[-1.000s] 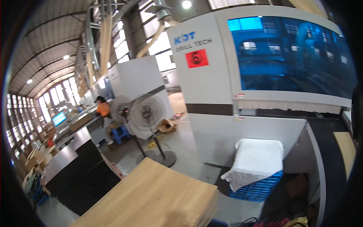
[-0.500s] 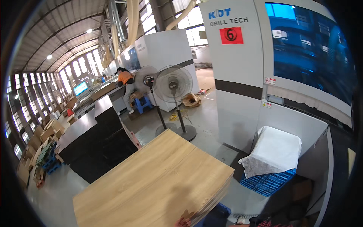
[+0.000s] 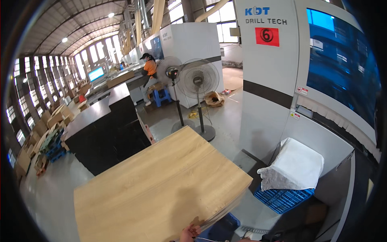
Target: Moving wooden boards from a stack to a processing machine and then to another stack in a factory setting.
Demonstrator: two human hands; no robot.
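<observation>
The wood-grain board (image 3: 161, 173), atop a stack (image 3: 233, 204) at lower centre, is judged stiff, heavy and best held by opposite edges; left hand (image 3: 190, 232) at its lower edge, fingers half-curled, grip indeterminable; right hand unseen.

I'm getting pale tan with streaky wood grain from the panel stack (image 3: 161, 181), plain white from the cloth (image 3: 296, 165), bright blue in a grid from the crate (image 3: 284, 200). I read the machine (image 3: 262, 125) as light grey — one dark band (image 3: 267, 93), a red sign (image 3: 260, 42), a deep blue window (image 3: 340, 68) — and the co-worker's top (image 3: 150, 67) as vivid orange.
</observation>
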